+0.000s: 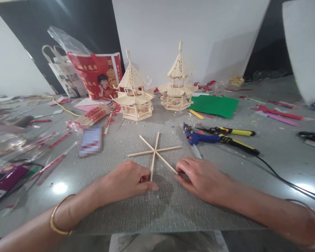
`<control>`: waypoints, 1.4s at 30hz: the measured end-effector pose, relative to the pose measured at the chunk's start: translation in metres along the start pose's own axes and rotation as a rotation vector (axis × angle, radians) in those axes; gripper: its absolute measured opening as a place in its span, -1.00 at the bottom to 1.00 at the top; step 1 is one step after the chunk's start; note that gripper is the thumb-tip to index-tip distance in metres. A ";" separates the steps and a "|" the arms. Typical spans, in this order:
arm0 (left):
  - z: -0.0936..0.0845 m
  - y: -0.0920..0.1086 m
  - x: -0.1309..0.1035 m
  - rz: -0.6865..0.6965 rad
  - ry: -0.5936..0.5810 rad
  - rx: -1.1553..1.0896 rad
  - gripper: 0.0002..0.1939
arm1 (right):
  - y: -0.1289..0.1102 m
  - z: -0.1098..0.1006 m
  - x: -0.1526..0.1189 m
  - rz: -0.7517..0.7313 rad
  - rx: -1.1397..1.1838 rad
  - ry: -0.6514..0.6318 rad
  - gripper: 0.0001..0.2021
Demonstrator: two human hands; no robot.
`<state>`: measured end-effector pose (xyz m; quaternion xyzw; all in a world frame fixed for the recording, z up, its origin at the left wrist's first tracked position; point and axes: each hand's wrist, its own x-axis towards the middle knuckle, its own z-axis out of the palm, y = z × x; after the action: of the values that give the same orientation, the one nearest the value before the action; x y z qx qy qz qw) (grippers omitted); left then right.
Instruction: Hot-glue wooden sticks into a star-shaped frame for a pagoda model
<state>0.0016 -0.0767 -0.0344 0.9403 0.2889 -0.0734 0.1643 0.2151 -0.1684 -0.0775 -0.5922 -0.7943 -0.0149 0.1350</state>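
Thin wooden sticks crossed at one middle point form a six-armed star (155, 151) lying flat on the grey table. My left hand (132, 180) is closed at the near arm of the star, with thumb and curled fingers about its tip. My right hand (199, 176) pinches the tip of the lower right arm between thumb and fingers. Beyond the star stand two pavilion models made of the same kind of sticks, a left one (136, 105) and a right one (178, 94). A blue glue gun (203, 137) lies just past my right hand.
Yellow-and-black pliers (233, 132) lie by the glue gun, whose black cord runs right. Packaged sticks (93, 117) and a small box (89, 141) are on the left. Behind are a red bag (94, 75) and a green sheet (216, 106). Scraps litter both sides.
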 end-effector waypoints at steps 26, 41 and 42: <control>-0.021 -0.085 0.022 -0.121 0.519 -0.062 -0.63 | 0.034 -0.008 0.071 -0.142 -0.018 -0.006 -0.87; -0.004 -0.087 0.028 0.102 0.370 0.018 -0.81 | 0.038 -0.001 0.107 -0.075 0.165 -0.265 -0.82; -0.004 -0.087 0.029 0.101 0.368 0.022 -0.81 | 0.039 -0.001 0.109 -0.063 0.174 -0.277 -0.84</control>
<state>-0.0239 0.0070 -0.0608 0.9529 0.2659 0.1047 0.1018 0.2236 -0.0550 -0.0566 -0.5494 -0.8218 0.1314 0.0743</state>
